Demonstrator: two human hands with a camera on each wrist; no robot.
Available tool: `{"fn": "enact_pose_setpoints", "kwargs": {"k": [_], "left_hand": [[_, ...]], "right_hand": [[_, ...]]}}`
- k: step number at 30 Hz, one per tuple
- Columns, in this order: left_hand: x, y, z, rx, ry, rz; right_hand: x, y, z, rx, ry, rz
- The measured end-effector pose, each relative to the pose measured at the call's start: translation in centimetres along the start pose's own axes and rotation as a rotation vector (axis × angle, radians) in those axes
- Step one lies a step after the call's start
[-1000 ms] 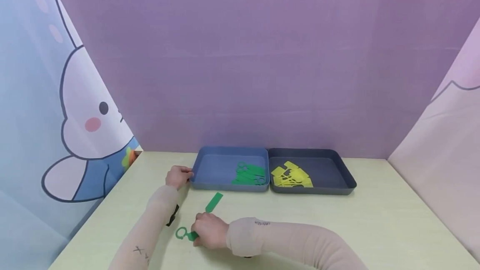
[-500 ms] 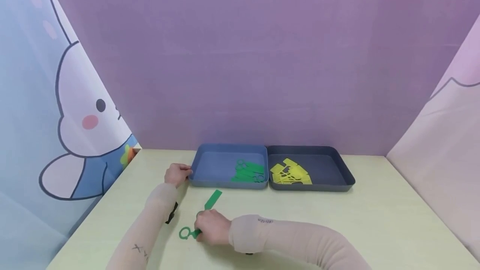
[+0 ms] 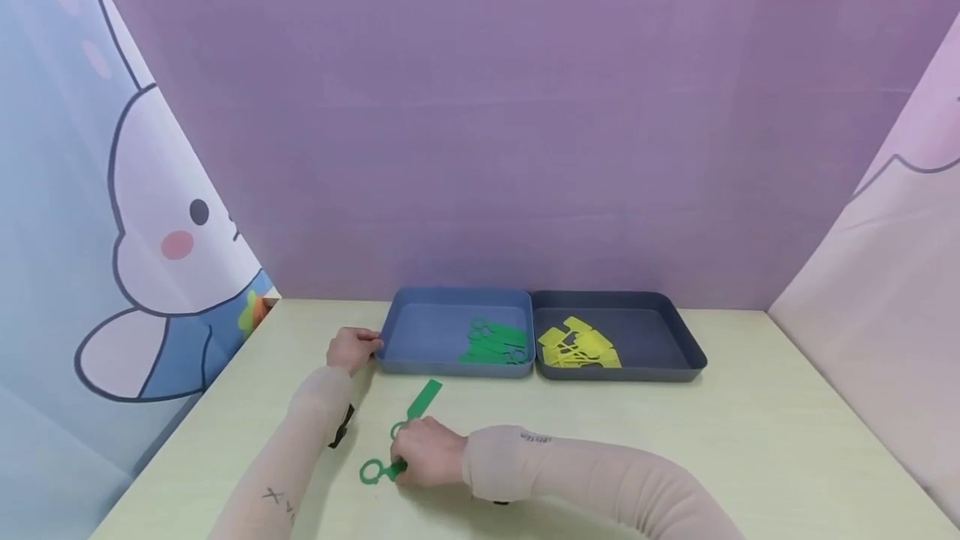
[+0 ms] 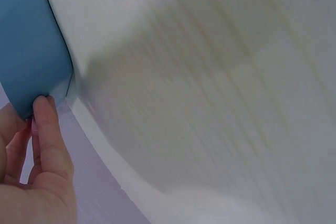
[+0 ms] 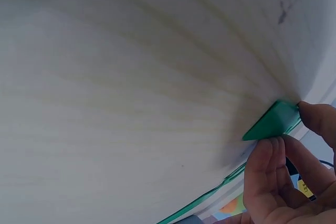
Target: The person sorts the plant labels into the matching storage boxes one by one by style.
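Observation:
At the left edge of the blue tray (image 3: 427, 319), my left hand (image 3: 352, 349) pinches the rim; the left wrist view shows thumb and fingers on the tray wall (image 4: 34, 40). My right hand (image 3: 429, 452) is low over the table, holding a flat green plastic tag (image 3: 392, 471) whose ring end sticks out to the left. In the right wrist view the tag's pointed end (image 5: 275, 121) sits between thumb and fingers. Just beyond that hand lies another green tag (image 3: 425, 398), its ring partly covered by the fingers. Several green tags (image 3: 495, 342) lie in the blue tray's right part.
A dark grey tray (image 3: 645, 340) stands against the blue tray's right side, with a pile of yellow tags (image 3: 581, 346) in its left part. Behind both trays rises a purple cloth (image 3: 480, 123). The pale table (image 3: 675, 440) extends in front and to the right.
My right hand has shifted slightly right with the tag, and the ring of the other green tag has come into sight. The left hand stays on the tray rim. The head view has shifted a little.

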State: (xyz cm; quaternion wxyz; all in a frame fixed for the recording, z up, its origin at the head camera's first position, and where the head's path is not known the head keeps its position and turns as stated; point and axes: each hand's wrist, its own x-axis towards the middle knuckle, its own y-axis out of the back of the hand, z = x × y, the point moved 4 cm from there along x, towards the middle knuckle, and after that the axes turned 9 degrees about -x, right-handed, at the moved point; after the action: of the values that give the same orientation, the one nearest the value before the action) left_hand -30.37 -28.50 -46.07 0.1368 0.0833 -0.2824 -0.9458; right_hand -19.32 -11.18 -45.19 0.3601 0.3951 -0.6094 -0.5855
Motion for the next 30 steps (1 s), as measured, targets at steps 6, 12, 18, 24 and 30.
{"fn": "enact_pose_setpoints", "kwargs": {"k": [6, 12, 18, 24, 30], "left_hand": [[0.1, 0.1, -0.1, -0.020, 0.000, 0.002], [0.0, 0.1, 0.0, -0.021, 0.002, 0.006], [-0.1, 0.2, -0.1, -0.020, 0.002, 0.009], [0.1, 0.2, -0.2, -0.028, -0.005, 0.015], [0.1, 0.2, -0.3, -0.037, 0.007, 0.014]], "right_hand": [[0.1, 0.0, 0.3, 0.060, -0.011, -0.027], [-0.2, 0.1, 1.1, 0.169, -0.070, -0.070], [-0.8, 0.8, 2.3, 0.251, -0.154, -0.060], [-1.4, 1.7, 4.0, 0.297, -0.222, -0.031], [-2.0, 2.8, 6.0, 0.323, -0.254, -0.004]]}}
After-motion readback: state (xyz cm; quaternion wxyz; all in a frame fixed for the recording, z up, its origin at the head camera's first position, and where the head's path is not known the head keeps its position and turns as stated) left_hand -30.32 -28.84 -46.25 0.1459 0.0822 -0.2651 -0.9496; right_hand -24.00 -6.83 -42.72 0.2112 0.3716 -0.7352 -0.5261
